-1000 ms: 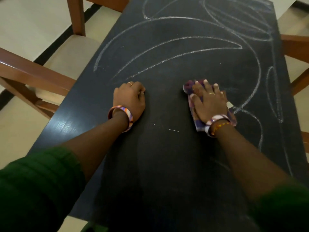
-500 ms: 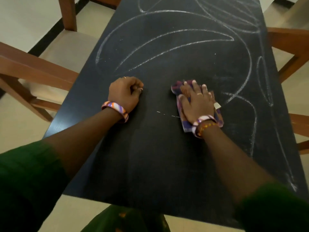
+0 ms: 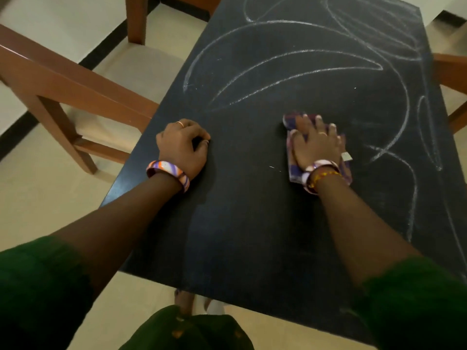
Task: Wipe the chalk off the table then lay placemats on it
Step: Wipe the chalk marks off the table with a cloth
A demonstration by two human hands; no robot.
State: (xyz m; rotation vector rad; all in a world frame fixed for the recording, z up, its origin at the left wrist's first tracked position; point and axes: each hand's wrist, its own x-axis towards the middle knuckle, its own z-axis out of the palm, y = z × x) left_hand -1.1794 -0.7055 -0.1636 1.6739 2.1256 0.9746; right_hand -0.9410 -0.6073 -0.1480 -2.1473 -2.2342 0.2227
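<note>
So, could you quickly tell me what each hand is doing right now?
Left hand: closed in a fist, resting on the table, holding nothing visible.
Right hand: open, flat on the cloth.

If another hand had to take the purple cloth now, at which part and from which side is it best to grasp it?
Probably the near corner of the cloth, approached from the person's side, low along the table. The cloth lies flat and the right hand presses on its middle, so only the edges show. A pinch grip at that free corner could lift it. The left hand rests in a fist apart from it.
</note>
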